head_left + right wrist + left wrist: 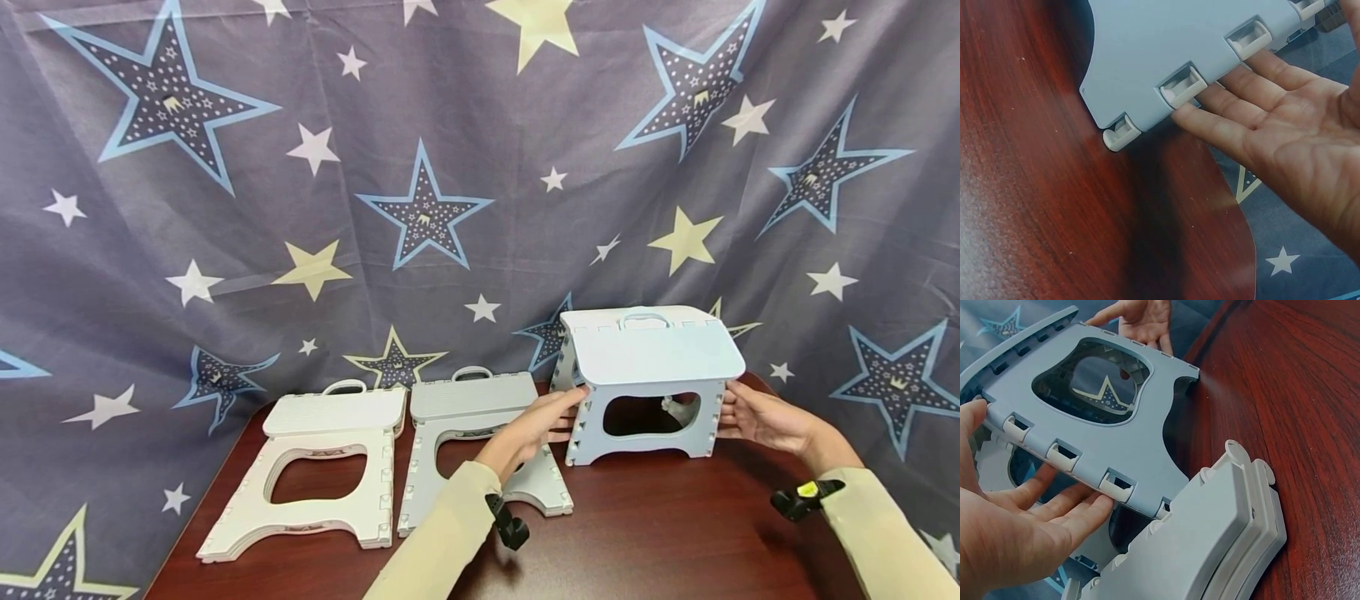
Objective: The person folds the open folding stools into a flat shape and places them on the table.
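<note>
A pale blue folding step stool point(660, 350) stands unfolded at the table's right side, with a handle in its top and an oval opening in its front panel. My left hand point(536, 425) touches its left side, thumb near the front corner below the top and fingers extended along the hinged edge. On the opposite side, my right hand point(768, 421) rests its fingers, nearly straight, against the right edge; the right wrist view shows the palm point(1297, 144) apart from the panel. Beside my left forearm lies a grey folded stool point(480, 400), partly hidden by it.
A cream folded stool point(330, 412) lies at the left of the dark red wooden table point(637, 533). Behind the table hangs a grey-blue cloth point(510, 242) printed with stars. Both wrists carry small black cameras on straps.
</note>
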